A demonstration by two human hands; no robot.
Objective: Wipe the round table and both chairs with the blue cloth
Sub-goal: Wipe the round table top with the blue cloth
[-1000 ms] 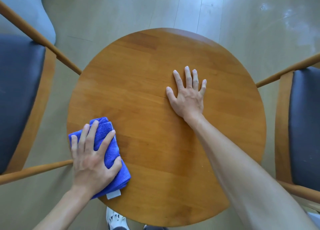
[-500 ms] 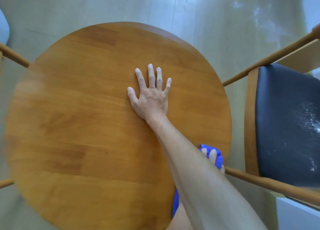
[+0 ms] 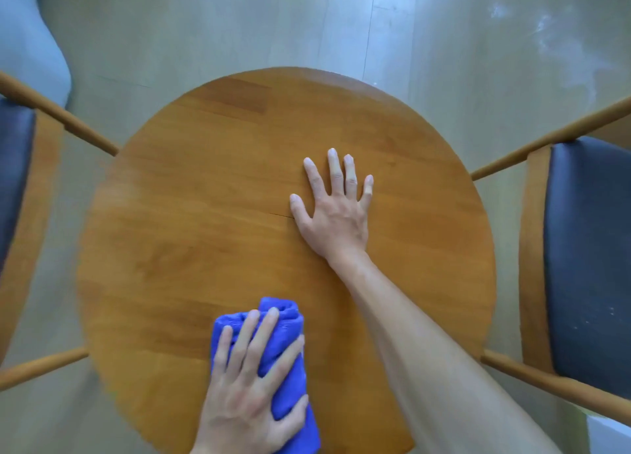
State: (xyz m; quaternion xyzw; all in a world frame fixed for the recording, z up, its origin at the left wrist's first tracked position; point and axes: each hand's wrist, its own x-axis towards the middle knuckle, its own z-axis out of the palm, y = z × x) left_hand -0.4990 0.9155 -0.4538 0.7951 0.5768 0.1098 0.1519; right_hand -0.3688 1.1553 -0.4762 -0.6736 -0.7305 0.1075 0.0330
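The round wooden table (image 3: 211, 194) fills the middle of the view. My left hand (image 3: 249, 395) presses flat on the folded blue cloth (image 3: 290, 324) at the table's near edge, a little left of centre, fingers spread over it. My right hand (image 3: 336, 211) lies palm down and open on the tabletop just right of centre, its forearm crossing the near right part of the table. One chair (image 3: 587, 266) with a dark seat and wooden frame stands on the right, the other chair (image 3: 17, 167) on the left.
Pale wood-look floor (image 3: 239, 27) surrounds the table. Wooden chair rails reach in toward the table from both sides. A light blue-grey shape (image 3: 30, 27) sits at the top left corner. White smudges mark the floor at the top right.
My left hand and the cloth swept from the table's near left to the near right under my right arm, and are now back near the front centre. My right hand stayed planted.
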